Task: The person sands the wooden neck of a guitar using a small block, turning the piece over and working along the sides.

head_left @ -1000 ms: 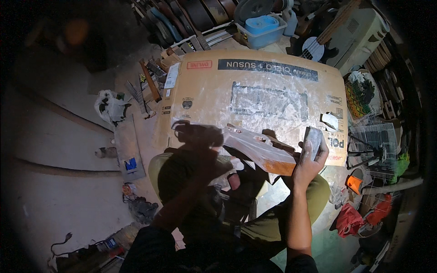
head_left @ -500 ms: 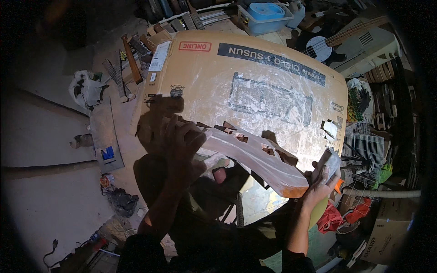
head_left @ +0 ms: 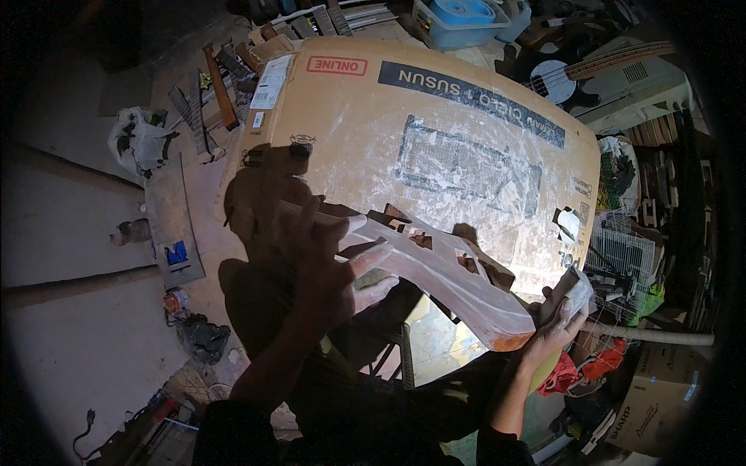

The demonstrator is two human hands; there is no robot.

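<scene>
A pale, dust-coated wooden guitar body point(head_left: 447, 272) is held edge-up over the cardboard, with cut-out pockets on its far face and an orange-brown patch at its right end. My left hand point(head_left: 330, 268) is closed round the shadowed left end of it, so the exact grip is partly hidden. At the opposite end, my right hand point(head_left: 548, 335) grasps a dusty block point(head_left: 574, 291), probably a sanding block, beside the body's edge. Whether the block touches the wood I cannot tell.
Under the work lies a large dusty cardboard box point(head_left: 342, 109). An electric bass point(head_left: 556, 83) and a blue tub point(head_left: 460, 27) stand beyond it. White wire racking point(head_left: 625, 248) is at the right, a plastic bag point(head_left: 140, 144) at the left. A stool point(head_left: 406, 357) shows below.
The guitar body and both hands sit slightly lower against the cardboard. My right hand and the block have shifted a little right and nearer me. The whole view has also moved slightly.
</scene>
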